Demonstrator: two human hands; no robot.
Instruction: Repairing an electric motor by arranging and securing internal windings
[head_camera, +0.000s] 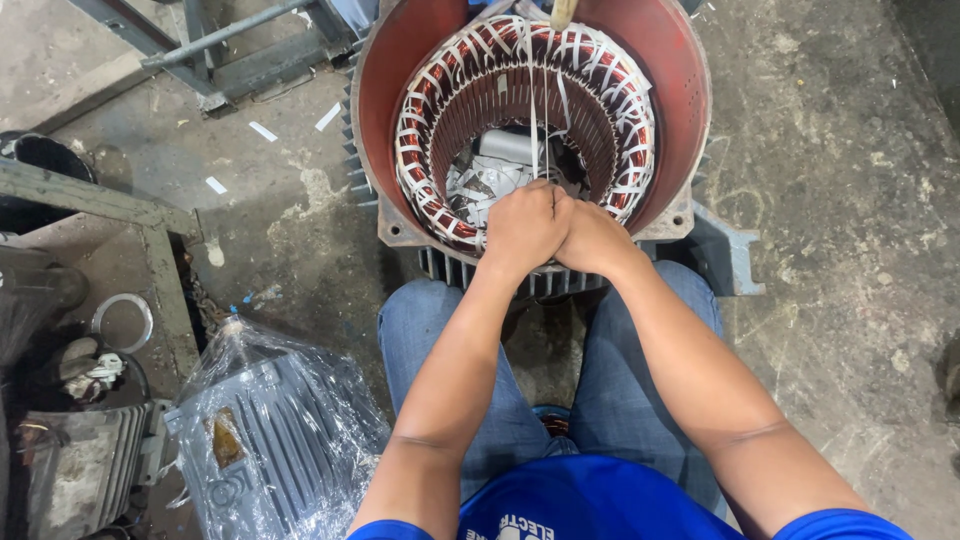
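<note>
While both hands press together at the near rim of the red motor stator housing (680, 90), the left hand (523, 226) and right hand (592, 238) each keep a clenched grip on a thin white lacing cord (534, 110) stretched up across the copper windings (430, 130). Paper scraps (490, 180) lie inside the bore. A plastic-wrapped grey motor (270, 430) sits on the concrete floor (840, 200) beside the person's left knee, and a steel frame (150, 215) stands farther left.
</note>
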